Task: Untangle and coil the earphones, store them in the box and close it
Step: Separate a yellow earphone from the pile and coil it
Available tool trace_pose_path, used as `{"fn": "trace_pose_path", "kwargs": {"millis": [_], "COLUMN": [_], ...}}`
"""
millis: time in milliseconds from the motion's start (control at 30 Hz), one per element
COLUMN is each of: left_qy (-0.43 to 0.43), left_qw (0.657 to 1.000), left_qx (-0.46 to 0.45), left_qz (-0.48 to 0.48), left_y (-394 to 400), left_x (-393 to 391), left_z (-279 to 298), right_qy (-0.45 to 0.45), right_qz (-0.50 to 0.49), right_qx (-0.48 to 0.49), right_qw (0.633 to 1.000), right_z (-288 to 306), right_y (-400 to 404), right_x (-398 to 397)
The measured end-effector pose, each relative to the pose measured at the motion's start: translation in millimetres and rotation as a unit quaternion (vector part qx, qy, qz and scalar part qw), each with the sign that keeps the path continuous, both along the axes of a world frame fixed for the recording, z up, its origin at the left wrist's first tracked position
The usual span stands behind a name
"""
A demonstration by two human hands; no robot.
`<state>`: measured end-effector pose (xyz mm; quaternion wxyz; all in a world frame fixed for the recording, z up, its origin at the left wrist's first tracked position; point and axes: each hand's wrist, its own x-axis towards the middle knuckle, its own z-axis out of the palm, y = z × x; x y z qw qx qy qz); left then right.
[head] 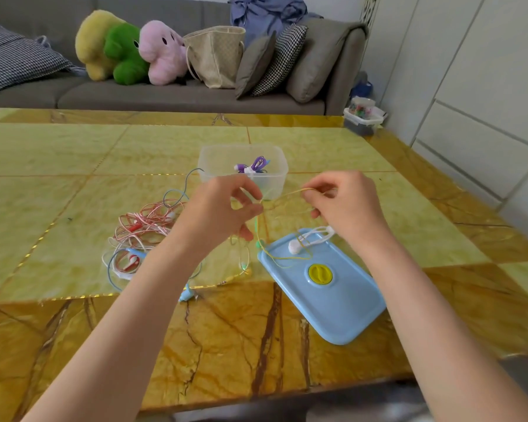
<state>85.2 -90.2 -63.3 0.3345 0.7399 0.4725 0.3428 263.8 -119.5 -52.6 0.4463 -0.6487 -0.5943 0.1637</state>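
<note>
Yellow-green, thin, limp earphone cord [282, 194] weighs almost nothing, so our left hand [226, 208] and right hand [342, 202] pinch it by fingertips, the clear plastic box [272, 181] at twelve o'clock.

Grey sofa [165, 95]: plush toys [125, 50], tote bag [217, 56], cushions [272, 62]

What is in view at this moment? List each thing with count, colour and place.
box: 1, clear, table centre, open
purple earphones: 1 coil, inside box
lid: 1, blue with yellow knob, table right
yellow earphones: 1, stretched between both hands, trailing over lid
white earphones: 1, on lid's far edge
tangled earphones: pile, red, white, blue, table left
table: 1, yellow marble
plush toys: 3, yellow, green, pink, on sofa
bag: 1, beige, on sofa
left hand: pinches yellow cable
right hand: pinches yellow cable
</note>
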Motion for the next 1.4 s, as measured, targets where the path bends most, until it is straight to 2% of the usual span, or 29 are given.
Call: {"fn": "trace_pose_path", "kwargs": {"millis": [67, 133, 167, 233, 300, 367, 433, 533, 600, 667, 733, 800, 867, 933, 1000, 1033, 1100, 1167, 1233, 1400], "left_qy": [0.099, 0.151, 0.145, 0.068, -0.015, -0.011, 0.069, 0.223, 0.326, 0.38, 0.339, 0.233, 0.154, 0.095, -0.063, -0.14, -0.2, -0.223, -0.245, -0.276], "left_qw": [0.993, 0.984, 0.982, 0.979, 0.967, 0.963, 0.962, 0.95, 0.927, 0.914, 0.933, 0.962, 0.969, 0.972, 0.995, 0.989, 0.955, 0.934, 0.935, 0.948], "left_qx": [0.053, 0.073, 0.087, 0.139, 0.197, 0.22, 0.227, 0.169, 0.097, 0.041, 0.02, 0.016, 0.065, 0.127, 0.068, 0.002, -0.08, -0.106, -0.128, -0.145], "left_qz": [0.027, 0.066, 0.088, 0.133, 0.159, 0.153, 0.137, 0.14, 0.156, 0.136, 0.121, 0.143, 0.184, 0.175, 0.048, -0.051, -0.204, -0.259, -0.224, -0.064], "left_y": [-1, -1, 1, 3, 2, 0, -3, 1, 7, 12, 15, 17, 17, 12, -2, -11, -26, -32, -31, -11], "left_x": [-1, -5, -7, -7, -8, -9, -8, -11, -18, -24, -25, -23, -21, -15, -2, 7, 21, 29, 26, -5], "left_z": [-3, -5, -5, -1, 7, 12, 10, -1, -10, -18, -22, -21, -14, -2, 15, 23, 30, 27, 26, 28], "right_qy": [-0.033, -0.084, -0.107, -0.108, 0.01, 0.187, 0.341, 0.525, 0.572, 0.585, 0.579, 0.556, 0.535, 0.509, 0.463, 0.441, 0.388, 0.336, 0.308, 0.22], "right_qz": [-0.042, -0.066, -0.075, -0.087, -0.076, -0.047, -0.036, -0.025, 0.001, 0.03, 0.061, 0.09, 0.109, 0.124, 0.132, 0.135, 0.127, 0.105, 0.095, 0.051], "right_qx": [0.044, 0.092, 0.116, 0.155, 0.158, 0.131, 0.11, 0.124, 0.129, 0.11, 0.073, 0.018, -0.021, -0.05, -0.068, -0.069, -0.08, -0.081, -0.042, 0.014], "right_qw": [0.998, 0.99, 0.985, 0.978, 0.985, 0.972, 0.933, 0.842, 0.81, 0.803, 0.81, 0.826, 0.838, 0.851, 0.874, 0.885, 0.91, 0.932, 0.946, 0.974], "right_z": [-4, -7, -7, -5, -1, 1, 5, 14, 16, 17, 18, 21, 25, 25, 24, 22, 20, 19, 13, 11], "right_y": [1, 2, 3, 3, 2, 3, 3, 3, 2, 3, 2, 1, -1, -1, 0, 2, 4, 1, 5, 5], "right_x": [4, 6, 6, 8, 7, 4, 2, 7, 10, 9, 5, 2, 0, -3, -9, -11, -15, -18, -17, -7]}}
